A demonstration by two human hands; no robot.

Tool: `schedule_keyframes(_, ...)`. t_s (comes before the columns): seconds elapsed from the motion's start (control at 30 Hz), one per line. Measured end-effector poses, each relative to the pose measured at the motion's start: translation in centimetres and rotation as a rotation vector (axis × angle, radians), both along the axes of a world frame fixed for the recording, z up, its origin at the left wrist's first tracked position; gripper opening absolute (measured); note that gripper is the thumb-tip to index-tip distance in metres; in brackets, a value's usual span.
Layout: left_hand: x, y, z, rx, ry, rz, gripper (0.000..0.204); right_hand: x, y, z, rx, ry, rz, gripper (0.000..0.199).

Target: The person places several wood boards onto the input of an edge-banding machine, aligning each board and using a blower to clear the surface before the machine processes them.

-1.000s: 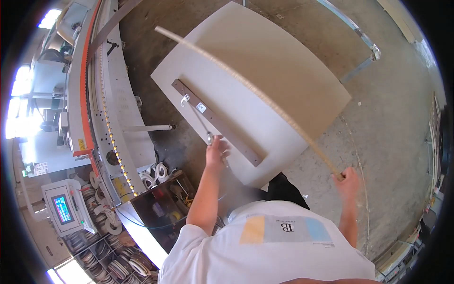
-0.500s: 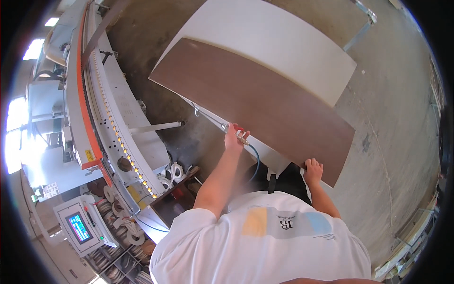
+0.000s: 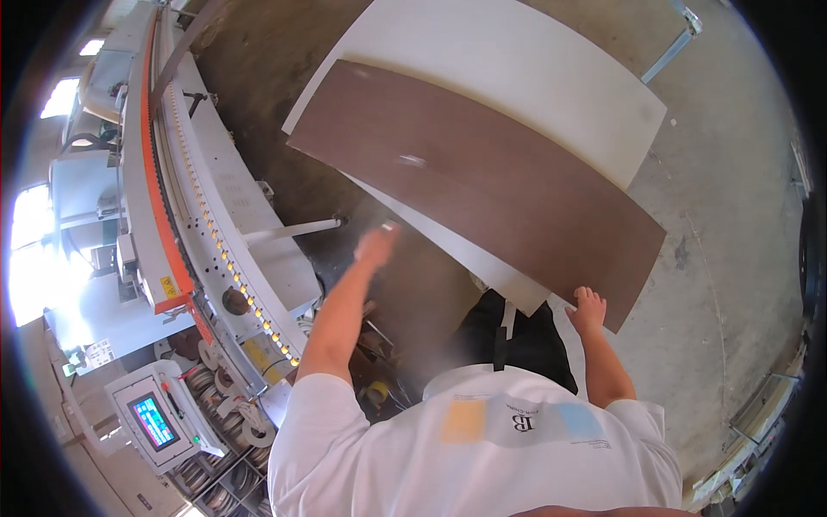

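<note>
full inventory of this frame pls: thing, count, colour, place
brown panel: 1, dark brown, lying on the white board, centre
white board: 1, off-white, under the brown panel, upper centre
long machine: 1, grey-white with an orange strip, left
control screen: 1, lit blue-green in a white housing, lower left
tape rolls: several, pale, lower left beside the machine
concrete floor: grey, right
left hand: 1, blurred, raised off the panel's near edge
right hand: 1, at the brown panel's near corner
</note>
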State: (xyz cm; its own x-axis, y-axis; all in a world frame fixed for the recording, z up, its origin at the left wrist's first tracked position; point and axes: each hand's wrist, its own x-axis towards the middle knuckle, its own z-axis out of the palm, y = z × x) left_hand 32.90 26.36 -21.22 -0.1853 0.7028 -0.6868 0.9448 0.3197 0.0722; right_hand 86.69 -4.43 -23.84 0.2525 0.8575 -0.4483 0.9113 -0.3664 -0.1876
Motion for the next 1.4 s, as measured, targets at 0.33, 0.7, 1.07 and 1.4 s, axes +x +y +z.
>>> schedule_keyframes(0.33,-7.7,19.5,0.0,0.309,-0.582,0.744,0.054,-0.5,-9.4,2.7,-0.103,0.103,-0.193,0.036)
schedule_keyframes(0.7,21.3,4.7,-8.6,-0.014,-0.419,-0.179,0.044,-1.7,-13.5,2.4,-0.311,0.241,-0.499,0.033)
schedule_keyframes(1.07,22.3,-13.2,-3.9,-0.563,-0.485,-0.706,0.053,-0.6,-14.6,-0.5,-0.301,0.392,-0.529,0.037)
schedule_keyframes(1.4,-20.5,0.2,4.7,0.33,-0.327,0.825,0.054,3.0,-21.3,-3.6,-0.252,0.431,-0.586,0.031)
